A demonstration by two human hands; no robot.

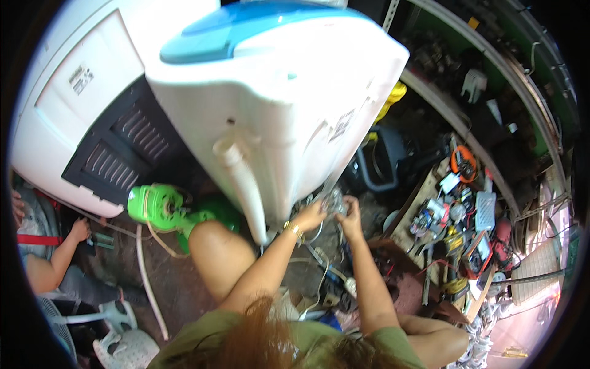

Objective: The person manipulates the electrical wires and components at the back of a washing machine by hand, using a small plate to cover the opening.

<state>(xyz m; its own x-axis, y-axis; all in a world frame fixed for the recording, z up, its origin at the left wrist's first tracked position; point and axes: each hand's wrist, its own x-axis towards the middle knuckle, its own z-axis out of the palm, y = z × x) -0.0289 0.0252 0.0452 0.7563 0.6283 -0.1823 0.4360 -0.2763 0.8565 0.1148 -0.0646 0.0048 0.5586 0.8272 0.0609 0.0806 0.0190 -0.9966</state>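
My left hand and my right hand are close together in front of me, beside the lower right side of a white washing machine with a blue lid. Between them is a small, shiny, clear-grey piece, too blurred to name. Fingers of both hands are closed around it. A gold-coloured watch is on my left wrist. To the left of my hands, a pale drain hose hangs down the machine's side. White cord runs along the floor below my hands.
Left of my knee stands a green plastic fan or stool-like piece. A second white machine is behind it. Another person's hand shows at far left. On the right, a cluttered bench holds tools; a dark bin stands beyond.
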